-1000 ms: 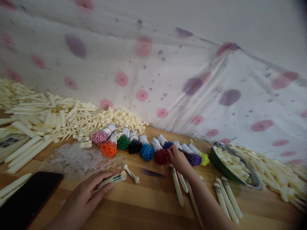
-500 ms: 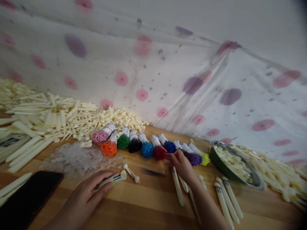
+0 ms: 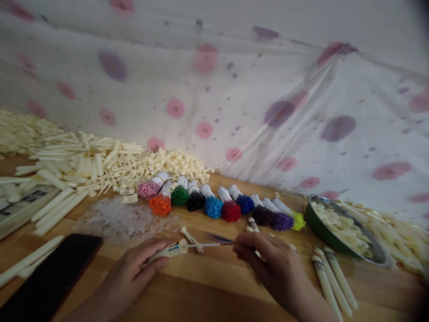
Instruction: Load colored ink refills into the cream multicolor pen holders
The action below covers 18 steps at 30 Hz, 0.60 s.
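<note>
My left hand (image 3: 134, 266) is closed around a cream multicolour pen barrel (image 3: 171, 250), its open end facing right and coloured sliders showing on its side. Between the fingertips of my right hand (image 3: 276, 264) is a thin white pen refill (image 3: 206, 245) with a reddish end. The refill lies level, its left tip at the barrel's mouth; whether it is inside I cannot tell. Just behind the refill lie a small cream pen part (image 3: 191, 240) and some thin dark strands, blurred. Bundled refills stand behind, among them a red bundle (image 3: 230, 209) and a light blue bundle (image 3: 213, 206).
A black phone (image 3: 53, 275) lies at front left, near loose clear plastic pieces (image 3: 117, 219). Cream barrels and small parts (image 3: 100, 156) are heaped at back left. On the right are a green metal bowl (image 3: 315, 228) of cream parts and several pens (image 3: 330, 277).
My right hand has come back from the red bundle towards the barrel and now holds a refill. My left hand still grips the barrel. The view has shifted slightly.
</note>
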Motion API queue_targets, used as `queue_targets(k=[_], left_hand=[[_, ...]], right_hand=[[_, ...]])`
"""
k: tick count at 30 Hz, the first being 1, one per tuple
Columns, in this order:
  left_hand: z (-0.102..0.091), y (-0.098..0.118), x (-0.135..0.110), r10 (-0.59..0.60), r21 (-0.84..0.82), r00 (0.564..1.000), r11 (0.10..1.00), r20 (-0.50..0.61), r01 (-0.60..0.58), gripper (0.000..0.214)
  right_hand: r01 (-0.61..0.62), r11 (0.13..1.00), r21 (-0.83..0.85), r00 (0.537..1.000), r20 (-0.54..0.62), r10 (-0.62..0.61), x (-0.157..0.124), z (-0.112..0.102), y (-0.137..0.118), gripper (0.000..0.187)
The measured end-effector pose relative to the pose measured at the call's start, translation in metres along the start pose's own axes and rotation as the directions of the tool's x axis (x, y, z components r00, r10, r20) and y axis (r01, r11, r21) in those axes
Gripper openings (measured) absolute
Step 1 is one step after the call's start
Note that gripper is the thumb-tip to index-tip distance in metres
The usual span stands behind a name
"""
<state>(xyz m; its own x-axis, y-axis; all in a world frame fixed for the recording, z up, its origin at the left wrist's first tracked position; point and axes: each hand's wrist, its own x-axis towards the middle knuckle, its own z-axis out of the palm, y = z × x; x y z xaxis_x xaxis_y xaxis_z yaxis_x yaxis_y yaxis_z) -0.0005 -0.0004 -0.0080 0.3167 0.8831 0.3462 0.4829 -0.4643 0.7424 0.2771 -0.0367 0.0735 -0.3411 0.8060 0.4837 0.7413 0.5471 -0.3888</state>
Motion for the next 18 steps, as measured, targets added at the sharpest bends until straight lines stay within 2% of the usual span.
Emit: queue_targets(k=[3,8,11,18], left_hand=[[0.0,0.004,0.0,0.04,0.014,0.998,0.999,0.049,-0.041,0.028],[0.001,0.011,0.0,0.018,-0.019,0.999,1.0,0.026,-0.018,0.026],[0.002,0.012,0.0,0.022,-0.039,0.999,0.999,0.048,-0.02,0.026],[0.002,0.012,-0.001,0.035,-0.051,0.998,0.998,0.06,-0.032,0.027]], right_hand=[[0.027,0.999,-0.016,0.999,0.04,-0.027,0.0,0.001,0.002,0.008],[0.06,0.998,0.008,0.995,0.085,-0.06,0.002,0.005,-0.006,0.008],[0.075,0.996,0.048,0.991,0.107,-0.08,0.003,0.01,-0.01,0.01],[0.084,0.993,0.084,0.989,0.111,-0.093,0.001,0.013,-0.007,0.01]])
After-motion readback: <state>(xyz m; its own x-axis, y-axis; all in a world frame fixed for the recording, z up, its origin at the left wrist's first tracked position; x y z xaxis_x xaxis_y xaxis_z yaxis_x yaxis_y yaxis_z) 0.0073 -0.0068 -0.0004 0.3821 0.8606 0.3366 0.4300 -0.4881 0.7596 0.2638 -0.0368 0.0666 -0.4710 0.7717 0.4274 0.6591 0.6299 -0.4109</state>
